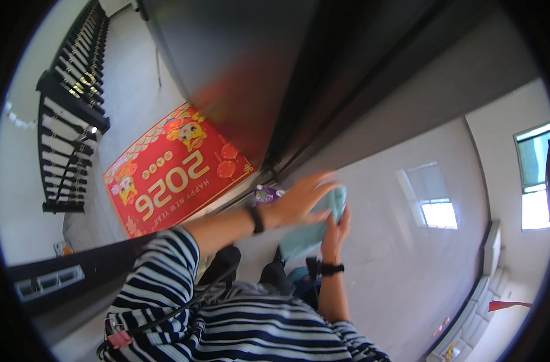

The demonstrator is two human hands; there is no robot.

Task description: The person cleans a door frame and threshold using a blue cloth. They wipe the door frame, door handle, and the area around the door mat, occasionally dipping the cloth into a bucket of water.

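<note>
A light teal cloth (304, 240) is bunched at its upper end and hangs down toward the lower left. My right hand (337, 231), with a dark band at the wrist, grips the bunched part from below. My left hand (297, 201), also with a black wristband, is blurred and reaches over the cloth from the left with fingers and thumb spread; whether it grips the cloth cannot be told. Just behind my left hand, a purple printed packet (266, 194) lies near the foot of a dark door (257, 59).
A red New Year mat (175, 174) lies on the floor beyond the threshold, near a dark railing (71, 122). A dark panel edge (107, 253) runs beside my left arm. Glossy floor (392, 253) spreads right toward a grey sofa (467, 321). A bluish item (297, 278) is by my legs.
</note>
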